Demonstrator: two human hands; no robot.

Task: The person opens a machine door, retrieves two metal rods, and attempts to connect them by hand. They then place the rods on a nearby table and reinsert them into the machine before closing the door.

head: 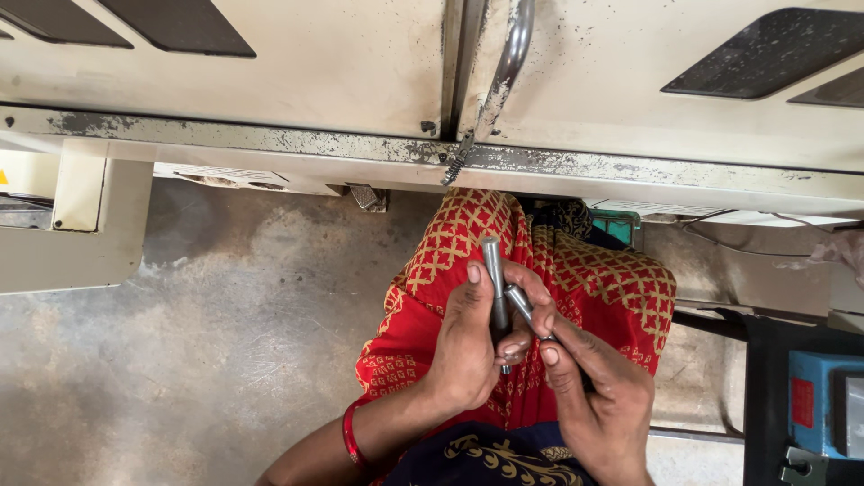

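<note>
My left hand [468, 346] is closed around a grey metal rod [494, 270] that stands nearly upright, its top poking out above my thumb. My right hand [598, 396] pinches a second, shorter grey metal rod [519, 301] between thumb and forefinger, tilted up to the left so that its tip rests against the first rod. Both hands meet in front of my red and gold patterned garment [612, 279]. A red bangle [349, 434] sits on my left wrist.
A cream machine cabinet [297, 63] with worn paint and a curved metal door handle [508, 63] spans the top. Below lies a stained concrete floor [207, 333]. A blue box [823, 405] on a dark stand is at the right edge.
</note>
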